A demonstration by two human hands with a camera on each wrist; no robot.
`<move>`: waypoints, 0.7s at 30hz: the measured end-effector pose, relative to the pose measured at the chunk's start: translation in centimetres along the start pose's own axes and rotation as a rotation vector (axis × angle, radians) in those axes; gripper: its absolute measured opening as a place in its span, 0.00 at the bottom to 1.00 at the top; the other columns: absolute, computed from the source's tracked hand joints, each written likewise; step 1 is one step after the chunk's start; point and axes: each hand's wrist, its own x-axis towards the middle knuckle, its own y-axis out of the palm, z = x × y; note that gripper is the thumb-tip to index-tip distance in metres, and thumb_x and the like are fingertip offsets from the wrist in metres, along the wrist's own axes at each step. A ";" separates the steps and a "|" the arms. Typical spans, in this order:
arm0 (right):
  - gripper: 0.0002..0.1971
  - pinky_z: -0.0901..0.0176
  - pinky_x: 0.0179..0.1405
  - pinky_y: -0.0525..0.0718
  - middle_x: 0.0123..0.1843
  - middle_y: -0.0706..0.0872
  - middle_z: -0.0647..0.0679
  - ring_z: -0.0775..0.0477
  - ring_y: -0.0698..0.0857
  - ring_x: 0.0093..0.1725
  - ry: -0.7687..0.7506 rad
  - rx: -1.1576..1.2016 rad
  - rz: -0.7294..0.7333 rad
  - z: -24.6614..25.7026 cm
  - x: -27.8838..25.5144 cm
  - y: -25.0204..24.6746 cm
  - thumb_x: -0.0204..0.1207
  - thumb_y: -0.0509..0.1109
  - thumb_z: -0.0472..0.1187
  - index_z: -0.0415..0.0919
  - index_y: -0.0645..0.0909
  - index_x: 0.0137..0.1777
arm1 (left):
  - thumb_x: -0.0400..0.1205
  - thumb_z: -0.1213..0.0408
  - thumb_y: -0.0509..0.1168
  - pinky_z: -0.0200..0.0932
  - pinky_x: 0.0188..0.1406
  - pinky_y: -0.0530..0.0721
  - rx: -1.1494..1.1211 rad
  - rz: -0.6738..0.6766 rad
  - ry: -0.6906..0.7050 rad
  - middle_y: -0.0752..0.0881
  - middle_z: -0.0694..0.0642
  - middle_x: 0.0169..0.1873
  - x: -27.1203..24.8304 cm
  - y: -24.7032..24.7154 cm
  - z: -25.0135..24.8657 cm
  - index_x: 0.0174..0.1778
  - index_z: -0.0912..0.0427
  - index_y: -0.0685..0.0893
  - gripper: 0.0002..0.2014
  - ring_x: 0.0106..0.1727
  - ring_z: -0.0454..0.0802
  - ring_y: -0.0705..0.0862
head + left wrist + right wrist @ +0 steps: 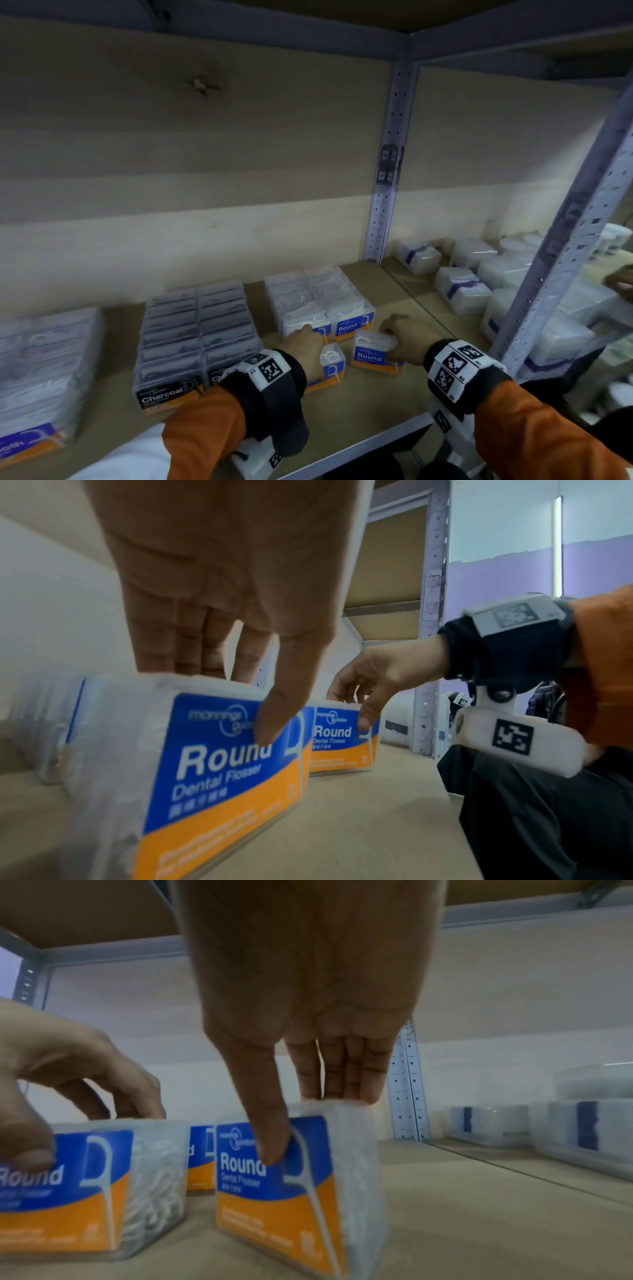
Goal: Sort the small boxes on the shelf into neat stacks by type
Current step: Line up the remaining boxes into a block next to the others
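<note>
Left hand point(306, 346) gripped a Round box point(329, 368); right hand point(404, 337) gripped another box point(375, 353).
Round stack point(320, 301) at 12 o'clock, touching neither.

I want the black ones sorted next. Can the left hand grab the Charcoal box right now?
Probably not yet. The left hand already grips a Round flosser box. The Charcoal box sits close beside that arm with nothing covering it, so once the hand lets go it looks reachable.
</note>
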 end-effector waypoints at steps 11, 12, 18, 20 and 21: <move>0.25 0.66 0.65 0.69 0.74 0.72 0.46 0.47 0.74 0.72 -0.117 0.069 -0.081 0.2 2.1 -0.4 0.76 0.67 0.35 0.43 0.73 0.73 | 0.81 0.68 0.61 0.50 0.62 0.76 -0.057 -0.102 0.005 0.72 0.62 0.69 1.4 -0.3 0.4 0.72 0.63 0.71 0.22 0.70 0.59 0.74; 0.24 0.67 0.64 0.68 0.74 0.72 0.46 0.47 0.74 0.72 -0.126 0.073 -0.085 0.2 2.3 -0.4 0.77 0.67 0.35 0.43 0.73 0.73 | 0.81 0.67 0.62 0.50 0.61 0.76 -0.059 -0.106 0.004 0.72 0.62 0.69 1.5 -0.3 0.4 0.72 0.63 0.71 0.22 0.70 0.59 0.74; 0.24 0.66 0.62 0.67 0.74 0.72 0.46 0.48 0.75 0.71 -0.180 0.036 -0.110 0.2 3.0 0.1 0.77 0.65 0.35 0.44 0.73 0.74 | 0.82 0.61 0.62 0.52 0.59 0.77 -0.066 -0.107 0.021 0.73 0.62 0.68 1.9 -0.2 0.7 0.71 0.63 0.72 0.22 0.69 0.59 0.73; 0.27 0.67 0.64 0.67 0.75 0.72 0.48 0.49 0.74 0.72 -0.187 0.025 -0.103 0.1 3.2 0.3 0.76 0.65 0.32 0.45 0.71 0.76 | 0.82 0.59 0.63 0.52 0.59 0.77 -0.068 -0.109 0.024 0.73 0.62 0.68 2.0 -0.1 0.7 0.72 0.63 0.72 0.23 0.69 0.59 0.73; 0.28 0.67 0.64 0.68 0.75 0.71 0.48 0.49 0.73 0.73 -0.191 0.020 -0.101 0.0 3.3 0.3 0.76 0.65 0.31 0.45 0.70 0.76 | 0.82 0.59 0.63 0.51 0.59 0.77 -0.070 -0.114 0.024 0.73 0.61 0.68 2.1 -0.1 0.7 0.72 0.63 0.72 0.23 0.69 0.59 0.73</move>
